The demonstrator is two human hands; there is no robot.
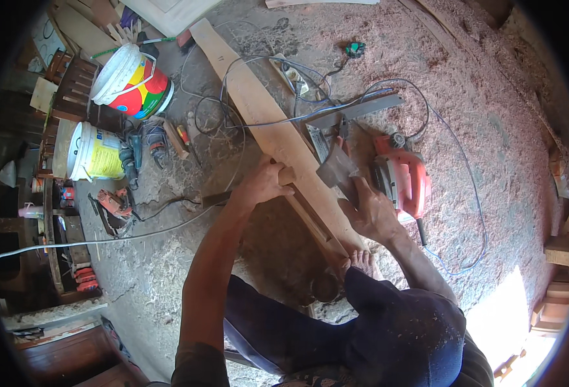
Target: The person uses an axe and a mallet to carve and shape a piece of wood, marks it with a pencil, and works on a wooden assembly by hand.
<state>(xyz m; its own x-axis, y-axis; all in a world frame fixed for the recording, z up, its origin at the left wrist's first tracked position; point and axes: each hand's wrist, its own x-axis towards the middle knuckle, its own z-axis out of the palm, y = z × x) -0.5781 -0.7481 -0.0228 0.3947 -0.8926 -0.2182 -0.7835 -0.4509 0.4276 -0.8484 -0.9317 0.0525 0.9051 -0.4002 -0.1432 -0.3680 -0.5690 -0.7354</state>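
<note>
A long pale wooden board (pixel 262 116) lies slanting across the floor, with a long slot (pixel 310 216) along its near left side. My left hand (pixel 263 182) is closed round a short wooden piece (pixel 287 176) at the board's left edge; its lower part is hidden. In my right hand (pixel 373 211) is a broad-bladed grey tool (pixel 337 169), tilted over the right side of the board; the fingers partly hide its handle. A bare foot (pixel 364 261) rests against the board's near end.
Right of the board stands a red power tool (pixel 410 184). A grey metal strip (pixel 362 111) and looping cables (pixel 271 121) lie across the middle. At left are two paint buckets (pixel 120 74), a drill (pixel 131 155) and a red power tool (pixel 113 205). Wood shavings (pixel 491 90) cover the far right.
</note>
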